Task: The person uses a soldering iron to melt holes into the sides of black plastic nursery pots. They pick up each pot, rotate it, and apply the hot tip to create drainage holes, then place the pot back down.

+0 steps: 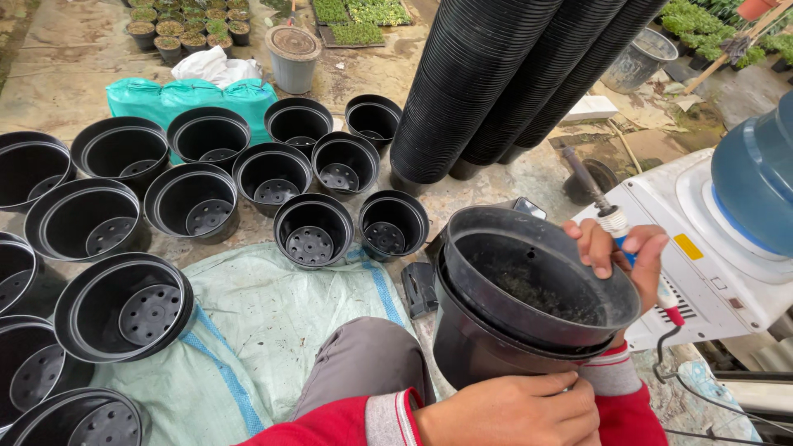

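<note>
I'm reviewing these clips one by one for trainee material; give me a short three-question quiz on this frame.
1. True or false: the right hand holds a thin tool against the rim of the nested black pots.
2. What does the left hand rest on? A) the pots' near wall B) the water jug C) the green bag
3. What leans at the top of the frame, beyond the single pots spread on the ground?

Key
1. True; the soldering-iron-like tool has a dark tip and a white collar.
2. A; it presses the lower outer pot's side.
3. Long stacks of black pots, lying slanted, next to the white water dispenser with its blue jug.
</note>
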`<action>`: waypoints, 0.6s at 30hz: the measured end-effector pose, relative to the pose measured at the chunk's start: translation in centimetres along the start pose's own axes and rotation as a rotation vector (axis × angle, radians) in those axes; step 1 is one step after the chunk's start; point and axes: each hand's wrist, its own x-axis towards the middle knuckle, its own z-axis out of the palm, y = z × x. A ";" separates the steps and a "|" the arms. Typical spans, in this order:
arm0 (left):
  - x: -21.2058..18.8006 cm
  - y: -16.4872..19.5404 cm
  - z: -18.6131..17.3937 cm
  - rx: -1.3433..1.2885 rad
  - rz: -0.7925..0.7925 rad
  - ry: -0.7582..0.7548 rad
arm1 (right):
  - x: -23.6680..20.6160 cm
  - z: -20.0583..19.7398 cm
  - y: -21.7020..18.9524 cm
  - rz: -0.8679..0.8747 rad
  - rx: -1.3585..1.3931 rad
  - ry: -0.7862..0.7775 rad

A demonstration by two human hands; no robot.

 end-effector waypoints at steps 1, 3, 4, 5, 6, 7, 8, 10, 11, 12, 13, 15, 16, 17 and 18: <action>0.0 0.0 0.0 -0.020 -0.001 0.009 | -0.1 -0.1 -0.2 -0.008 -0.002 -0.003; 0.0 0.0 0.0 -0.057 -0.004 0.027 | -0.1 -0.2 -0.5 -0.022 -0.005 -0.007; 0.1 0.0 0.0 -0.064 -0.006 0.028 | -0.1 -0.3 -0.5 -0.023 -0.010 -0.009; 0.1 0.0 0.0 -0.071 -0.009 0.029 | -0.1 -0.3 -0.6 -0.025 -0.015 -0.012; 0.1 0.0 0.0 -0.079 -0.010 0.030 | -0.1 -0.3 -0.6 -0.023 -0.024 -0.015; 0.2 0.0 0.0 -0.070 -0.005 0.028 | -0.1 -0.4 -0.7 -0.022 -0.026 -0.016; 0.2 0.0 0.1 -0.061 0.000 0.027 | -0.1 -0.4 -0.7 -0.021 -0.028 -0.016; 0.3 0.0 0.1 -0.050 0.003 0.029 | -0.2 -0.5 -0.7 -0.019 -0.020 -0.011; 0.3 0.1 0.1 -0.048 0.000 0.032 | -0.2 -0.5 -0.8 -0.019 -0.016 -0.009; 0.3 0.1 0.1 -0.046 -0.003 0.035 | -0.2 -0.5 -0.8 -0.020 -0.014 -0.005; 0.2 0.1 0.1 -0.043 -0.004 0.034 | -0.2 -0.5 -0.8 -0.024 -0.020 -0.005; 0.2 0.0 0.2 -0.040 -0.004 0.034 | -0.2 -0.3 -0.8 -0.033 -0.043 -0.006; 0.2 0.0 0.2 -0.030 0.000 0.025 | -0.2 -0.2 -0.8 -0.038 -0.058 -0.004; 0.2 0.0 0.2 -0.020 0.004 0.016 | -0.1 0.0 -0.8 -0.042 -0.072 -0.001; 0.2 -0.1 0.1 -0.010 0.007 0.007 | -0.1 0.2 -0.8 -0.043 -0.085 0.005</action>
